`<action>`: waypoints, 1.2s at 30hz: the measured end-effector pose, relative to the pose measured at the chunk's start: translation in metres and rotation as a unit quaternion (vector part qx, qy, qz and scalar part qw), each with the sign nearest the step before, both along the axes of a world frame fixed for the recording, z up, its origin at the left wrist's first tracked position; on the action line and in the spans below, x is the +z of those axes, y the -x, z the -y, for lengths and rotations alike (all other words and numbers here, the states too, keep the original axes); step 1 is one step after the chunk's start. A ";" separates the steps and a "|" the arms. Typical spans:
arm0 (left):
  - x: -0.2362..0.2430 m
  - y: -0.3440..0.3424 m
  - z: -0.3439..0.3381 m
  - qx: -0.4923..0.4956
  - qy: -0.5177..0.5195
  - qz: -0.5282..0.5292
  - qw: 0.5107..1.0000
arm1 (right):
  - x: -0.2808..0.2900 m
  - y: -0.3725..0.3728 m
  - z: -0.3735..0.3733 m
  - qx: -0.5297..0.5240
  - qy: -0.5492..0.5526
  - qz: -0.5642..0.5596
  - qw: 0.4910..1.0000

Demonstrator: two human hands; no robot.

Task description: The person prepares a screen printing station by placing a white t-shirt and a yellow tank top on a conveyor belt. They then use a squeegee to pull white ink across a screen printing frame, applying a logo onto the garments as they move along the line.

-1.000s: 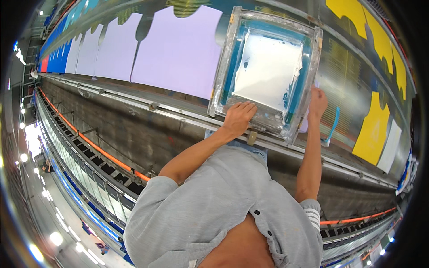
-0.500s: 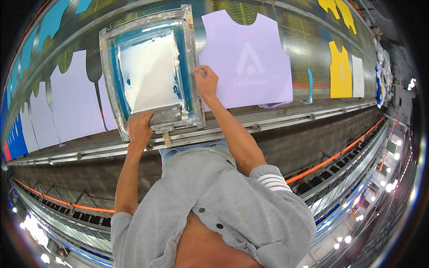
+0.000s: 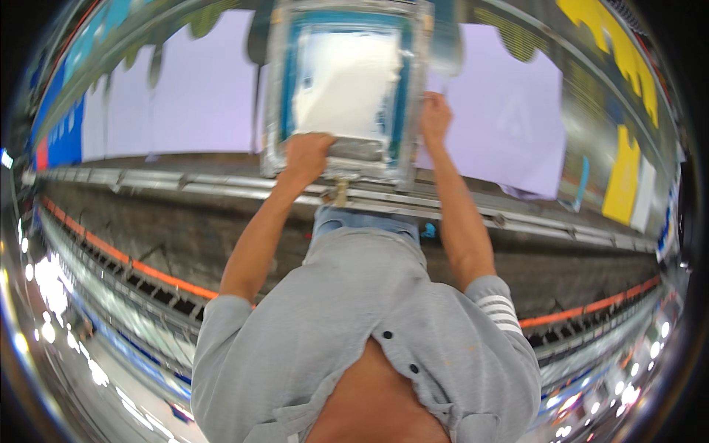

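A metal-framed printing screen (image 3: 421, 52) with a teal border holds white ink (image 3: 343, 81) over the long printing table. My left hand (image 3: 306, 155) is closed over the grey squeegee bar (image 3: 354, 153) along the screen's near end. My right hand (image 3: 436, 114), fingers curled, is at the screen's right edge; what it grips is unclear in the blur. Right of the screen lies a lilac garment panel (image 3: 495, 125) with a faint pale print; several plain lilac panels (image 3: 203, 96) lie to the left.
Metal rails (image 3: 491, 219) run along the table's near edge. Yellow panels (image 3: 620, 177) lie at the right, blue ones (image 3: 63, 129) at the far left. Behind me, orange tubing (image 3: 133, 262) lines another long structure.
The screen has shifted left along the table, uncovering the printed lilac panel on its right. Both my hands moved with it, and my view has swung as well.
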State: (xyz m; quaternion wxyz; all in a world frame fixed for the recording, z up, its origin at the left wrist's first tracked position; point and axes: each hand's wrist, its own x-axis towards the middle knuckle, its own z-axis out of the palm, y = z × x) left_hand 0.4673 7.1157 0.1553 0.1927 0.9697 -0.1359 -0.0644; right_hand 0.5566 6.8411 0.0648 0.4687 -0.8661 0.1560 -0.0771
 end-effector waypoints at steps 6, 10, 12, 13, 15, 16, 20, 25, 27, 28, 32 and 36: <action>-0.018 0.025 0.006 0.012 0.042 0.124 0.991 | 0.003 -0.005 0.004 -0.011 0.046 -0.043 0.998; 0.006 0.003 0.006 0.013 -0.094 -0.129 0.987 | 0.037 -0.003 -0.007 0.052 0.254 0.039 0.965; 0.016 -0.028 0.007 0.020 -0.104 -0.125 0.986 | 0.062 -0.008 -0.015 0.239 0.139 0.038 0.960; 0.015 -0.044 0.005 0.021 -0.095 -0.103 0.990 | 0.094 -0.012 -0.029 0.366 -0.011 -0.036 0.930; 0.016 -0.087 0.006 0.013 -0.068 -0.083 0.994 | 0.136 -0.018 -0.061 0.479 0.256 -0.062 0.838; 0.018 -0.112 0.010 -0.001 -0.073 -0.088 0.993 | 0.123 -0.032 -0.068 0.458 0.337 -0.031 0.822; 0.011 -0.218 -0.010 -0.006 -0.080 -0.057 0.995 | 0.092 -0.135 -0.068 0.428 0.339 -0.008 0.838; -0.014 -0.306 -0.034 -0.050 -0.118 0.008 0.992 | 0.071 -0.217 -0.068 0.404 0.344 0.041 0.847; -0.022 -0.301 -0.031 -0.046 -0.114 -0.012 0.992 | 0.062 -0.209 -0.069 0.392 0.327 0.041 0.859; -0.021 -0.295 -0.031 -0.040 -0.112 -0.017 0.993 | 0.062 -0.204 -0.071 0.387 0.319 0.048 0.864; -0.023 -0.233 -0.036 -0.019 -0.063 -0.013 0.998 | 0.065 -0.148 -0.077 0.397 0.327 0.090 0.853; -0.018 -0.157 -0.035 -0.009 -0.026 -0.028 0.999 | 0.071 -0.073 -0.079 0.406 0.312 0.039 0.858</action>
